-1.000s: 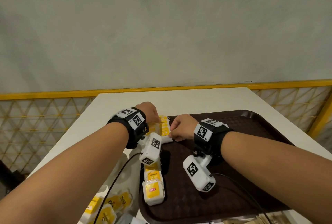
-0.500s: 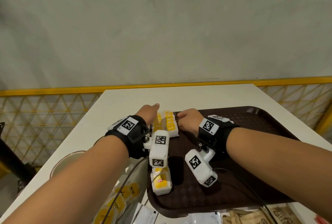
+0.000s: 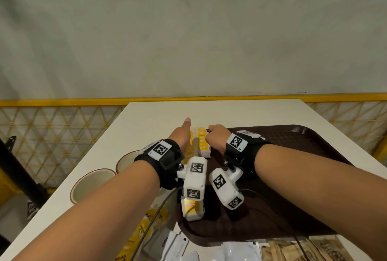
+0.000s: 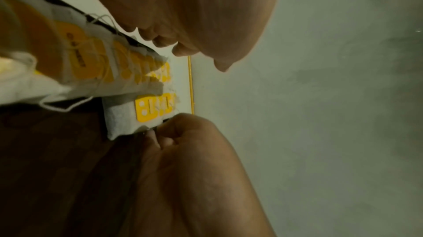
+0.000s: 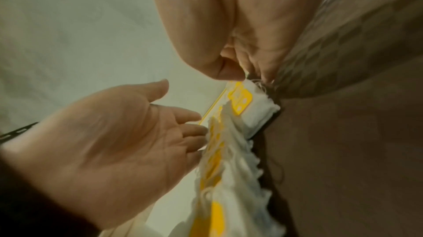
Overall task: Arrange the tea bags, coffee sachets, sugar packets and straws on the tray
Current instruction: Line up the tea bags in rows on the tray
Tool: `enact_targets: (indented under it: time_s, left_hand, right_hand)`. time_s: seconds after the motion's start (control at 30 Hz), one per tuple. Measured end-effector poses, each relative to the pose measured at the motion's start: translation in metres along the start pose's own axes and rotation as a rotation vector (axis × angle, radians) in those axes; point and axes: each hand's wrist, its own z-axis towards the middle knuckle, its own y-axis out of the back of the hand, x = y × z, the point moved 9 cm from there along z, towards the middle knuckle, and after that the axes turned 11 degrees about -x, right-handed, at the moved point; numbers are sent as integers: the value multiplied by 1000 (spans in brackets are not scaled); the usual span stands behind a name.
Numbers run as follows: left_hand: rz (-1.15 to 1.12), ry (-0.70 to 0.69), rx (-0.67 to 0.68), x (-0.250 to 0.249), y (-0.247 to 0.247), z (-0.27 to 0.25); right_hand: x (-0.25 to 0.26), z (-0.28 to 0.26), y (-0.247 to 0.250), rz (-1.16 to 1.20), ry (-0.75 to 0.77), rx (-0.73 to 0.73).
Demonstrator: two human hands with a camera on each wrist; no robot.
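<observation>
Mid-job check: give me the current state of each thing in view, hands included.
left hand: open beside the tea bag row.
right hand: pinching the far tea bag.
tea bags: rowed along the tray's left edge.
tray: mostly bare.
cups: upright, off tray.

A white bench point(image 3: 240, 114) carries a dark brown tray point(image 3: 310, 149) toward its right side. To the left of the tray stand two paper cups point(image 3: 92, 185), one behind the other. Along the near edge lie yellow-labelled tea bags point(image 3: 146, 225), white sachets point(image 3: 178, 246) and brown packets point(image 3: 303, 250), loosely spread just in front of the tray.
</observation>
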Motion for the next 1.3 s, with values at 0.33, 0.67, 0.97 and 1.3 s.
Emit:
enact_targets:
  time_s: [0.33, 0.67, 0.97, 1.3]
  left_hand:
    - [92, -29, 12, -10, 7, 4]
    - [-265, -375, 491, -106, 79, -149]
    - [1313, -624, 447, 64, 156, -201]
    - [1262, -473, 378, 109, 181, -163]
  right_hand:
    - [14, -9, 15, -352, 60, 23]
    - [74, -133, 19, 418, 23, 381]
    - [93, -237, -73, -541, 682, 436]
    - [101, -243, -118, -603, 692, 403]
